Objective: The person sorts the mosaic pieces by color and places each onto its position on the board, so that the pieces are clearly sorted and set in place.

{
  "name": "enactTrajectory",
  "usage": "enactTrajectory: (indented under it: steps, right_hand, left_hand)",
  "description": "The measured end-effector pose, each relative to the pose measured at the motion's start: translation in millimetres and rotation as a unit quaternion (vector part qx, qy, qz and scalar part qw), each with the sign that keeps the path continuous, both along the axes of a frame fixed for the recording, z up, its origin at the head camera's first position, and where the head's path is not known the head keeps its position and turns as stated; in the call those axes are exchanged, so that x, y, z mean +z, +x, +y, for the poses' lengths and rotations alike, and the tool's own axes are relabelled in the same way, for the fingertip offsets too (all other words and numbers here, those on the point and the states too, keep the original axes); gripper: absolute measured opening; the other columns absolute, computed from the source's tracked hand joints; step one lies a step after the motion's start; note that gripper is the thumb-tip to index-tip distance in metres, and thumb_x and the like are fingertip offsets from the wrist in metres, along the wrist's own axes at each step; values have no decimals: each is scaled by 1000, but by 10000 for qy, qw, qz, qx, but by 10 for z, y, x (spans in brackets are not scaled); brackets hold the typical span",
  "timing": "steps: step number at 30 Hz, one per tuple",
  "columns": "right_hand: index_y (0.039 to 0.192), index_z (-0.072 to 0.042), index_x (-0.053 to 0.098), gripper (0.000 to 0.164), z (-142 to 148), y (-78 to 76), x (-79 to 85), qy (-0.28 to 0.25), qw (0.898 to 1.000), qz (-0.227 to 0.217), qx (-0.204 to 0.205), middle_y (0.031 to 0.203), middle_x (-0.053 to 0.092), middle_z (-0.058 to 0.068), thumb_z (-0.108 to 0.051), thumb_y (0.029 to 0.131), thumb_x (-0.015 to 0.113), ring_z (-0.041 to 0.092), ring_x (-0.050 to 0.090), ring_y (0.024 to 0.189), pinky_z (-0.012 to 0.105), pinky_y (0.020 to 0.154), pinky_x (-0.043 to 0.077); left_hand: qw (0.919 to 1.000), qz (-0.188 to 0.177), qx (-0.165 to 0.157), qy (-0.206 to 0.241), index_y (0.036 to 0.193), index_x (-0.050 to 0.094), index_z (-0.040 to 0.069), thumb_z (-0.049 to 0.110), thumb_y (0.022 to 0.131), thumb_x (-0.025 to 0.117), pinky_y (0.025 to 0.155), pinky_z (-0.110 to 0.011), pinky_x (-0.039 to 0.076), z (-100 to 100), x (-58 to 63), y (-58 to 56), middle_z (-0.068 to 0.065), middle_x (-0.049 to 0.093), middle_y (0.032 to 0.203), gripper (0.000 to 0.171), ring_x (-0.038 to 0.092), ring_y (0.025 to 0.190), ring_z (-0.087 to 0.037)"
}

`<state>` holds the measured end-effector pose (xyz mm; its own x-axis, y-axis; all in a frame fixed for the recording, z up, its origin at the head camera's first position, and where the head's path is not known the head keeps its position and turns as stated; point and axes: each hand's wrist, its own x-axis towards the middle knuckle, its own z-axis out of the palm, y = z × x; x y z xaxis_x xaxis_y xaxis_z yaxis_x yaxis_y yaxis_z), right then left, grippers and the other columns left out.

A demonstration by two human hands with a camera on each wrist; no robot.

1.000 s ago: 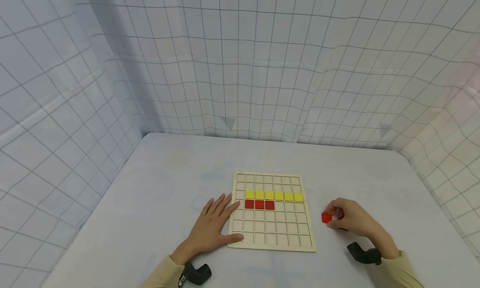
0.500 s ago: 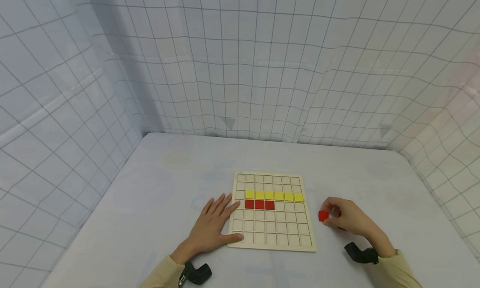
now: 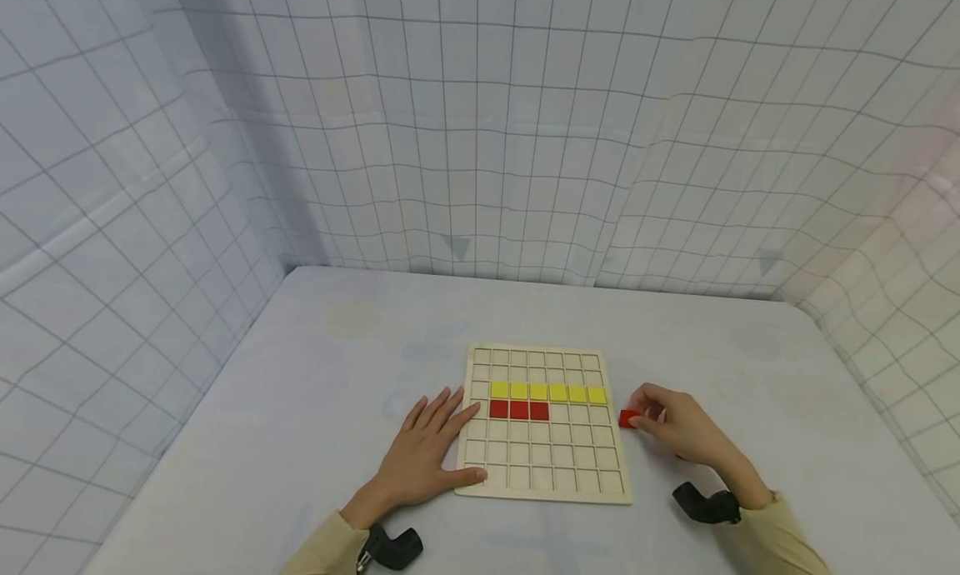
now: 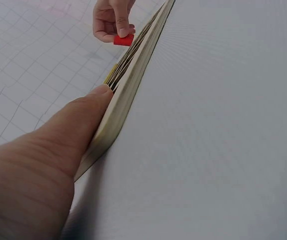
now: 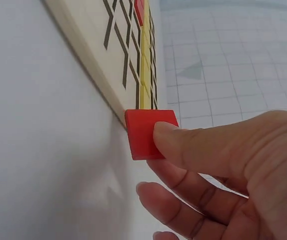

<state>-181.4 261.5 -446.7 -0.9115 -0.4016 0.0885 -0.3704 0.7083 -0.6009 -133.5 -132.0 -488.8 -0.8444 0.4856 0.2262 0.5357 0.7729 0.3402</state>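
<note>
A pale grid board [image 3: 517,453] lies on the table with a row of yellow tiles [image 3: 538,392] and, below it, three red tiles [image 3: 519,410] side by side. Over the board's left edge my left hand [image 3: 423,458] is spread flat, its thumb on the lower left corner. Just beyond the right edge, my right hand [image 3: 678,425] pinches a loose red square tile [image 5: 146,135] between thumb and fingers. In the left wrist view that tile [image 4: 123,40] appears held above the table surface. The fingertips behind the tile are partly hidden in the right wrist view.
The board sits on a white table [image 3: 360,333]. White sheeting with a grid pattern [image 3: 525,142] stands at the back and both sides. A black wrist device [image 3: 707,503] is on the right wrist, another black device [image 3: 393,548] on the left.
My right hand has moved left and slightly away from me, bringing the pinched red tile to the board's right edge. The left hand and the board have stayed put.
</note>
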Motion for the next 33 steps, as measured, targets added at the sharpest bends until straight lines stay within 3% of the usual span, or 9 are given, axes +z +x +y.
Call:
enactTrajectory:
  steps: [10,25,33]
  right_hand:
    - [85,-14,62,15,-213,-36,52,-399,9982,144,-420,76,57,-6,-9,82,75,13,52,68,25,55,43]
    - [82,-14,64,14,-637,-107,-46,-822,9966,-48,-59,72,58,-9,-10,80,77,13,52,67,25,58,45]
    - [80,-15,64,15,-795,-127,-80,-856,9961,-150,-119,70,57,-9,-8,80,77,13,52,66,25,58,44]
  left_hand:
    - [10000,69,7,20,149,35,17,71,82,51,112,-48,6,0,-6,2,-9,21,155,87,14,142,-27]
    - [10000,-67,12,12,149,35,17,71,82,51,112,-49,6,11,25,12,-9,21,155,87,12,143,-26]
    - [10000,56,7,-3,149,35,17,71,82,51,112,-49,7,3,-2,3,-9,22,155,88,14,142,-26]
